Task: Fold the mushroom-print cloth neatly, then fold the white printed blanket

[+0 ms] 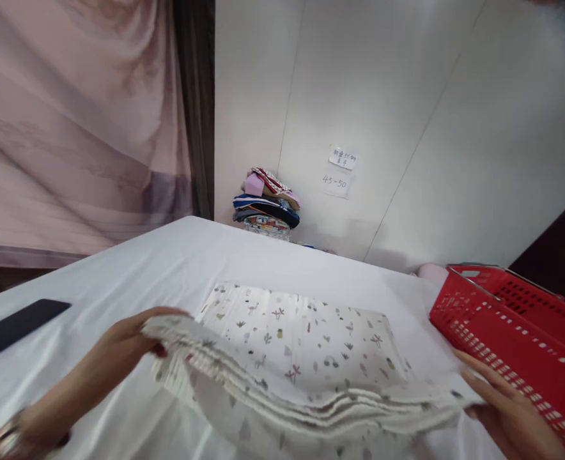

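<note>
A white cloth (287,345) printed with small grey, green and brown motifs lies across the near part of the table. Its far part is flat, while its near edge is raised in several folded layers. At the left end of those layers, my left hand (143,329) grips the fabric, with a bracelet on the wrist. My right hand (500,399) pinches the opposite corner, thumb on top. Between the two hands the layered edge sags. Some fingertips are hidden beneath the fabric, and the near edge looks blurred.
A red plastic basket (512,345) stands at the right, close to my right hand. A dark flat object (18,324) lies at the left on the white-covered table (206,252). Folded fabrics (268,204) are stacked by the wall, below paper notes (340,171). A pink curtain (71,128) hangs at left.
</note>
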A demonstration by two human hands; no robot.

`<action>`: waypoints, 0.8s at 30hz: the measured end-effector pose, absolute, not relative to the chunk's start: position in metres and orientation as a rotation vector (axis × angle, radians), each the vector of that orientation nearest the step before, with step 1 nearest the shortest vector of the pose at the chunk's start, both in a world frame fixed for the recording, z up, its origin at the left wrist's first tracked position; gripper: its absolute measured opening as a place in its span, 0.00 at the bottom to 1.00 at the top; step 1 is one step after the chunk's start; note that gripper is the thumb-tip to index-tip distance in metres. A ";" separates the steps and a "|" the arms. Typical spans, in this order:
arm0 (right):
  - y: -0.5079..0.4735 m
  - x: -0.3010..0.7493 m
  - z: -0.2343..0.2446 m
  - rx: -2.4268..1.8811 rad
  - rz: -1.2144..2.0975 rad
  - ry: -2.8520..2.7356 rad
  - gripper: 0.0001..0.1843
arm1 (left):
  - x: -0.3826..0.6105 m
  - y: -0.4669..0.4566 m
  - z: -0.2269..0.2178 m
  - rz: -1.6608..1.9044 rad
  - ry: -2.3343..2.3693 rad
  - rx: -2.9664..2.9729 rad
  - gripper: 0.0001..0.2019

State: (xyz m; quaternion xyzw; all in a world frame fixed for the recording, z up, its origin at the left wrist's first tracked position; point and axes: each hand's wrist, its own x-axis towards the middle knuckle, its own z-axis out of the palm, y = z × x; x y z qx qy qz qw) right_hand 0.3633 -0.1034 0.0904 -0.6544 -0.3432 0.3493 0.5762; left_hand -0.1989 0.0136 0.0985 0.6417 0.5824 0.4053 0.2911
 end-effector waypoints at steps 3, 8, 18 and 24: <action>-0.040 0.358 0.113 -1.442 0.961 -0.738 0.23 | -0.166 0.080 0.131 1.122 1.469 1.535 0.14; 0.050 0.371 0.214 -1.101 0.692 -0.758 0.06 | -0.126 0.185 0.241 1.600 1.274 1.374 0.07; 0.032 0.383 0.267 -0.913 0.459 -1.113 0.10 | -0.155 0.191 0.307 1.729 0.927 1.572 0.16; 0.002 0.376 0.136 -1.343 0.821 -0.950 0.17 | -0.194 0.162 0.151 1.171 1.336 1.670 0.19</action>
